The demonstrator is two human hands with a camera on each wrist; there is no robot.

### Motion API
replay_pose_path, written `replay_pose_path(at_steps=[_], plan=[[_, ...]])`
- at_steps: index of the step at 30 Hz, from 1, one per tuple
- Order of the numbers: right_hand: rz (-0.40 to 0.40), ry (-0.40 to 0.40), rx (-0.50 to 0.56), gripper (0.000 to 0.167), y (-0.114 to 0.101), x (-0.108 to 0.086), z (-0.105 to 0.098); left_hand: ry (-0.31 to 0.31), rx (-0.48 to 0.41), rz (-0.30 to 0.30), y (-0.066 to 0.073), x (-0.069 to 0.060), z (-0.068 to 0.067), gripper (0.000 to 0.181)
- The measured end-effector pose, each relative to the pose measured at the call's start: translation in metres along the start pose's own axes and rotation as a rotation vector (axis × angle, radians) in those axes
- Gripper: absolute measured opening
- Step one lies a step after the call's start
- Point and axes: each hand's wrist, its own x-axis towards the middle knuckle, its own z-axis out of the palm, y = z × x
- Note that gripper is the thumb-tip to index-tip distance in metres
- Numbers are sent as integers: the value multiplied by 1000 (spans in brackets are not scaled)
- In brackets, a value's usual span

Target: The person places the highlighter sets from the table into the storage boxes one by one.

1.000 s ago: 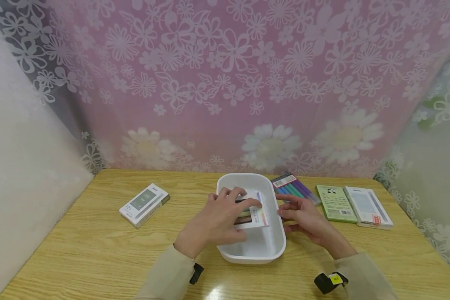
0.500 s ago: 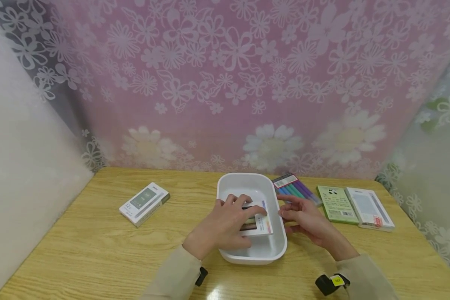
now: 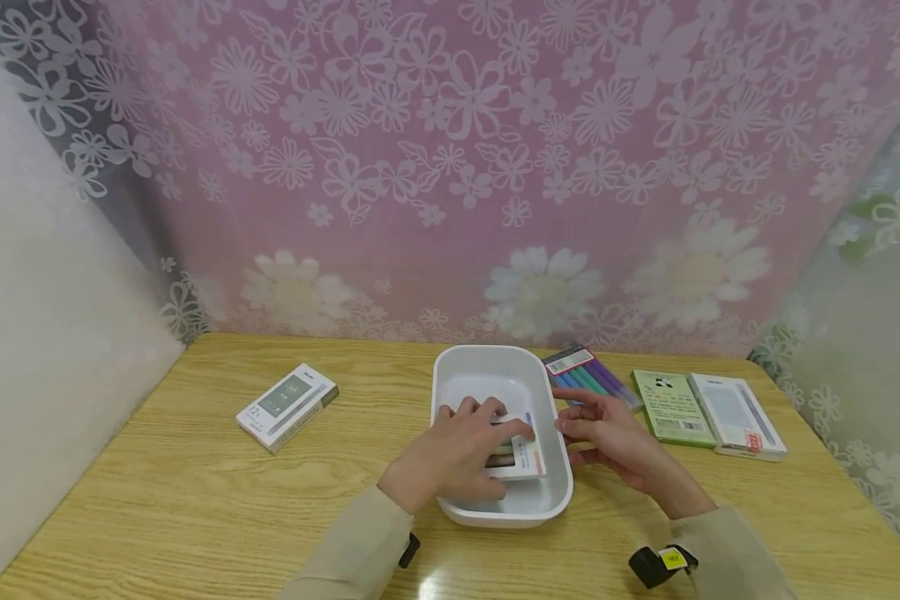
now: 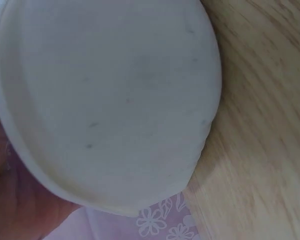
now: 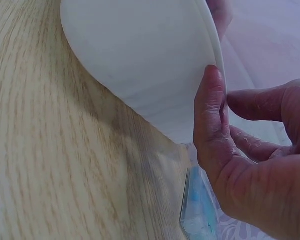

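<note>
A white rectangular tub (image 3: 495,357) stands on the wooden table. Inside it lies a white box with a windowed front (image 3: 528,458), partly covered by the left hand (image 3: 461,454), whose fingers and thumb are bent round it. The right hand (image 3: 618,442) is at the tub's right wall. In the right wrist view, the right hand (image 5: 250,155) has its thumb and fingers on either side of the tub's rim (image 5: 217,45). The left wrist view shows mostly the tub's outer wall (image 4: 115,100), with part of the left hand (image 4: 20,195) beyond the rim.
On the left of the table (image 3: 195,500) lies a white and green box (image 3: 288,407). Behind the tub's right side is a pack of coloured pens (image 3: 588,373). Farther right, a green pack (image 3: 672,407) and a white box (image 3: 737,415) lie side by side.
The left hand and the box under it have moved slightly right and toward the near end of the tub. The right hand has stayed at the tub's right wall.
</note>
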Motion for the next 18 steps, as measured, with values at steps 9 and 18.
replay_pose_path(at_steps=[9, 18], plan=[[4, -2, 3, 65, 1, 0, 0, -54, 47, -8, 4, 4, 10, 60], [10, 1, 12, 66, 2, 2, -1, -97, 35, -42, 3, 8, 14, 61]])
